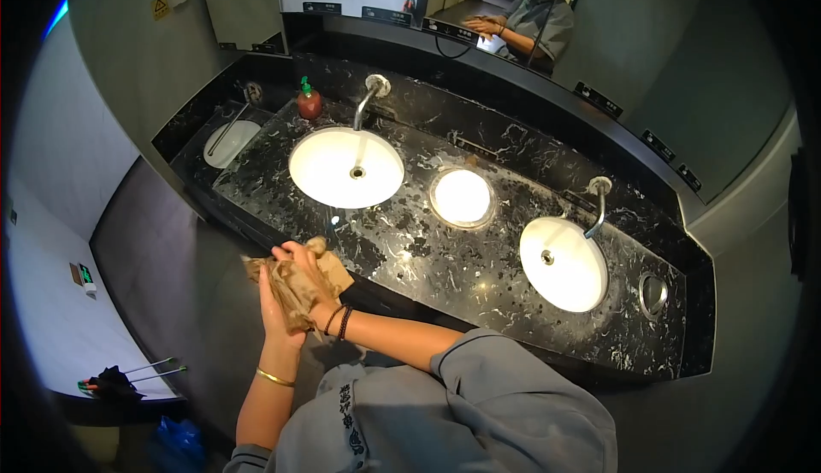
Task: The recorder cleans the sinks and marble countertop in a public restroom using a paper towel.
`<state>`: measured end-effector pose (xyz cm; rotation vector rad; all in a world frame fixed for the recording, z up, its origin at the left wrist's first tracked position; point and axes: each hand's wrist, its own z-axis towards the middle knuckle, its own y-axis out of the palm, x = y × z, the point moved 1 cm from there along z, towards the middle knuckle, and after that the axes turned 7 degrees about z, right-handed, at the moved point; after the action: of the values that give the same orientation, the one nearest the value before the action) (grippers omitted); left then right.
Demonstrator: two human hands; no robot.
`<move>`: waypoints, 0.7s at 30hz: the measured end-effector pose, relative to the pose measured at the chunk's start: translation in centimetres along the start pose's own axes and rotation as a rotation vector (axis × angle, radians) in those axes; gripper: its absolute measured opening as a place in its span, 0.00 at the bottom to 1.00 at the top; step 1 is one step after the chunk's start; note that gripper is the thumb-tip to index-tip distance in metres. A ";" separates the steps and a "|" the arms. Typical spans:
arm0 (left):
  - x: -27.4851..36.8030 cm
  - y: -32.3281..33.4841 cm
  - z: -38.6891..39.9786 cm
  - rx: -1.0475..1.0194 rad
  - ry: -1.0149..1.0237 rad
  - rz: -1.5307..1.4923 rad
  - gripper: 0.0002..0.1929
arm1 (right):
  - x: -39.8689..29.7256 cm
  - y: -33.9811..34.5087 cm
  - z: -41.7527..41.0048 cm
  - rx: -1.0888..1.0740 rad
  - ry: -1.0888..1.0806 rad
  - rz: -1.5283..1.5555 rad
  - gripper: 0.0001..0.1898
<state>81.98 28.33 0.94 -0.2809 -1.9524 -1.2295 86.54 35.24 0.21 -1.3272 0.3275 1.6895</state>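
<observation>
Crumpled brown paper towels point(292, 290) are pressed between my two hands in front of the black marbled counter's edge. My left hand point(272, 306), below a gold-coloured bangle, supports the paper from the left. Over its right side lies my right hand point(308, 274), with dark bead bracelets at the wrist, fingers spread across the paper. Part of both palms is hidden by the paper. Beyond them is a white oval sink point(346, 168) with a wall-mounted metal tap point(364, 106). A pump bottle of red liquid point(309, 102) stands behind that sink.
A second sink point(564, 264) with a tap point(598, 209) is on the right. Between the sinks is a bright round opening point(460, 198); a metal-rimmed one point(654, 295) sits far right. The counter point(410, 242) bears wet spots. A small low basin point(231, 144) is left; a blue bag point(179, 441) lies lower left.
</observation>
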 end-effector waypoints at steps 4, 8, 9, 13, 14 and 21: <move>-1.3 -2.8 2.5 0.092 -0.078 -0.139 0.22 | 0.3 -1.9 0.1 0.187 -0.202 -0.036 0.16; -2.9 0.0 3.0 0.084 -0.106 -0.116 0.23 | 2.8 -4.1 -0.9 -0.103 -0.011 0.049 0.20; -3.5 0.7 3.3 0.052 -0.163 -0.104 0.23 | 3.4 -4.2 -1.1 -0.223 0.149 0.129 0.21; -6.9 -0.2 6.0 -0.014 -0.334 -0.007 0.24 | 9.9 -5.3 -1.9 -0.185 0.297 0.409 0.17; -7.6 -0.5 6.2 -0.072 -0.340 -0.020 0.25 | 11.5 -5.3 -2.4 -0.155 0.418 0.476 0.15; -10.4 2.9 9.4 -0.099 -0.381 0.153 0.27 | 18.9 -7.0 -2.0 0.144 0.491 0.668 0.11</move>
<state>85.69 39.86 -6.65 -0.7486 -2.1422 -1.2411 93.59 46.90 -14.71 -1.6188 1.2687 1.7841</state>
